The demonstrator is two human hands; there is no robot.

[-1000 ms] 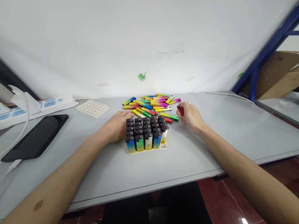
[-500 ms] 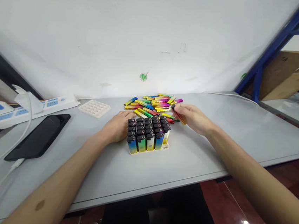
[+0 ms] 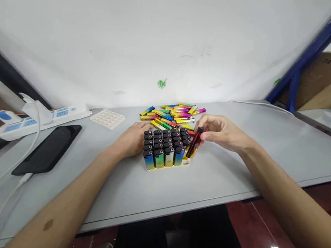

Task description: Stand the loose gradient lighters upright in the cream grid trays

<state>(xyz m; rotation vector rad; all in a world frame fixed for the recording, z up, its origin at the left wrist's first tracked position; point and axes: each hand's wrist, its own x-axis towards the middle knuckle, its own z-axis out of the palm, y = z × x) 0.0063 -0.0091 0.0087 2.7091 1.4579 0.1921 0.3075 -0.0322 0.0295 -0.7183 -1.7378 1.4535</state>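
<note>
Between my hands, rows of upright lighters (image 3: 168,157) with black tops stand in a white holder tray (image 3: 186,163). At the tray's near right corner one round slot shows bare. My right hand (image 3: 219,132) pinches a red and yellow lighter (image 3: 194,144), slightly tilted, just above and right of that corner. My left hand (image 3: 134,138) rests at the left side of the block of lighters, its fingertips partly hidden behind it; whether it grips the tray cannot be made out. Behind the tray lies a loose pile of shiny coloured lighters (image 3: 181,112).
A second white tray with round slots (image 3: 107,119) lies at the back left. Left of it are a power strip (image 3: 62,116) and a black phone (image 3: 48,150) with a white charging cable (image 3: 25,178). A wall (image 3: 127,38) borders the table's back; cardboard boxes (image 3: 328,79) stand far right.
My right hand has lifted the red and yellow lighter from the pile, turned it upright and brought it toward the tray's near right corner. My left hand stays beside the tray.
</note>
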